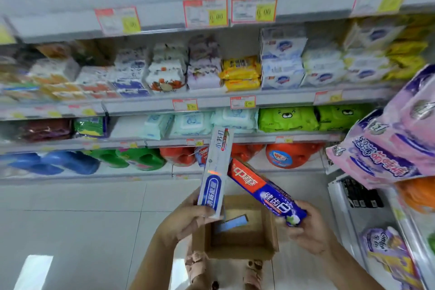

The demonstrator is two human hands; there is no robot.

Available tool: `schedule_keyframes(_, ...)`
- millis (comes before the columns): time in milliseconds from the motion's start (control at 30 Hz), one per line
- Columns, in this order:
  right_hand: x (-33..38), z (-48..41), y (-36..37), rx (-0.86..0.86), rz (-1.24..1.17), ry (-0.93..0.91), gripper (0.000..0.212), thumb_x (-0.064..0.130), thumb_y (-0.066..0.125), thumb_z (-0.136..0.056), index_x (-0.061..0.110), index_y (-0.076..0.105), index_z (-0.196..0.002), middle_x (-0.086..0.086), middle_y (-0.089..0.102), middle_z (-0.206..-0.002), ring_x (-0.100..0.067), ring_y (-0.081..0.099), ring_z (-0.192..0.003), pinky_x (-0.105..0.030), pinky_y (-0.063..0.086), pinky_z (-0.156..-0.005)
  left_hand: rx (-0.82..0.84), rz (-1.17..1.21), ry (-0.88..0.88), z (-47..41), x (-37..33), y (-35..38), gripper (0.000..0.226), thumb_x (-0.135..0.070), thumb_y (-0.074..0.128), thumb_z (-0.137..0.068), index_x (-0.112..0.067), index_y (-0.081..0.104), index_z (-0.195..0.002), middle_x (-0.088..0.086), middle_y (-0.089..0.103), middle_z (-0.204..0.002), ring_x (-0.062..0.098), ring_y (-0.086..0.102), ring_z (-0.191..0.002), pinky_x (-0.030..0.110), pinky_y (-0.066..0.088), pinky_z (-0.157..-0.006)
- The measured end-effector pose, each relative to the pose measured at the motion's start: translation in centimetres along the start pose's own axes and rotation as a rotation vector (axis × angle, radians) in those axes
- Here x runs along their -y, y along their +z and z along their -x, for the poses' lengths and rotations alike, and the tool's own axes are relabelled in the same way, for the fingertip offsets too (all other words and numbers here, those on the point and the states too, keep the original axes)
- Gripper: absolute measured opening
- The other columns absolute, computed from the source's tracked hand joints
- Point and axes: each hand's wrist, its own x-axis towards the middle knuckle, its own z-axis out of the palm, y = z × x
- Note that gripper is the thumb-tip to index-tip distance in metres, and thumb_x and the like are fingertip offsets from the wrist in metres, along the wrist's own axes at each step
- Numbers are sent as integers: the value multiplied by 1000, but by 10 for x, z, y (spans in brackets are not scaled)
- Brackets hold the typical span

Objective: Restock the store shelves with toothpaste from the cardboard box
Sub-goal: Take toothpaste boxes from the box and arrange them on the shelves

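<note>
Two toothpaste cartons in my hands, none shelved yet

My left hand (186,216) grips the lower end of a white-and-blue toothpaste carton (216,172), fingers curled round it. My right hand (308,228) grips the end of a red-and-blue toothpaste carton (263,192) the same way. Both cartons are raised above the open cardboard box (237,253) on the floor, their far ends nearly crossing. Inside the box I see one blue carton (231,223) lying flat; the rest of its floor looks bare, so I judge it nearly emptied. The shelves (141,106) ahead hold tissue packs, wipes and detergent jugs. I spot no toothpaste row in view, so placing these two and the last one remains.
</note>
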Motion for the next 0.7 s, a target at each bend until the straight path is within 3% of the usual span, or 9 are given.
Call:
schedule_keyframes(67, 7, 3, 10, -14, 140, -167, 49, 29, 40, -98, 3, 41, -140, -14, 50, -134, -20, 54, -110, -17, 51, -72, 2, 43, 74, 11, -20, 9, 87, -10, 94, -35, -3, 55, -112, 15, 69, -90, 24, 68, -78, 43, 58, -76)
schedule_keyframes(133, 12, 5, 28, 132, 173, -169, 52, 34, 22, -101, 9, 36, -144, -6, 43, -141, -13, 46, -117, -12, 47, -79, -38, 118, 134, 19, -41, 17, 95, -34, 98, -24, -4, 61, -106, 16, 71, -88, 24, 70, -72, 41, 60, -67)
schedule_keyframes(200, 19, 6, 51, 279, 208, -173, 52, 36, 23, -102, 9, 36, -144, -5, 42, -142, -13, 45, -120, -13, 46, -82, -52, 144, 169, 25, -63, 26, 98, -52, 93, -25, -5, 64, -106, 15, 72, -89, 23, 70, -71, 38, 59, -62)
schedule_keyframes(267, 24, 12, 69, 282, 261, -240, 53, 37, 22, -103, 8, 31, -147, -6, 38, -146, -14, 41, -127, -15, 43, -89, -57, 136, 177, 31, -80, 37, 86, -58, 87, -39, -7, 67, -106, 15, 72, -91, 21, 69, -71, 36, 59, -61)
schedule_keyframes(333, 33, 16, 74, 228, 294, -295, 53, 33, 20, -103, 7, 25, -149, -8, 33, -151, -16, 37, -134, -17, 39, -98, -85, 133, 193, 36, -93, 45, 59, -50, 70, -67, -6, 65, -106, 14, 73, -86, 20, 69, -68, 33, 59, -59)
schedule_keyframes(400, 41, 23, 101, 218, 362, -326, 52, 31, 24, -103, 4, 25, -148, -10, 33, -152, -19, 36, -136, -21, 36, -104, -105, 73, 218, 40, -106, 50, 40, -30, 66, -79, -4, 59, -108, 12, 73, -84, 19, 70, -69, 33, 59, -60)
schedule_keyframes(500, 57, 18, 121, 133, 423, -313, 59, 26, 58, -92, -13, 42, -134, -30, 46, -137, -37, 50, -125, -32, 46, -100, -83, -51, 286, 50, -132, 56, 47, -8, 72, -58, -5, 58, -103, 10, 74, -83, 19, 71, -70, 33, 58, -60)
schedule_keyframes(600, 81, 20, 139, 321, 390, -398, 51, 20, 13, -103, -5, 17, -147, -22, 23, -153, -34, 26, -142, -34, 24, -115, -40, -129, 352, 59, -159, 58, 68, -12, 71, -44, -2, 58, -109, 16, 72, -96, 26, 71, -83, 35, 58, -64)
schedule_keyframes(700, 78, 25, 172, 366, 405, -456, 51, 19, 17, -101, -4, 22, -147, -24, 29, -150, -36, 30, -139, -33, 35, -109, -28, -213, 400, 70, -182, 57, 76, -11, 70, -45, 3, 53, -118, 24, 69, -106, 35, 68, -96, 41, 58, -73)
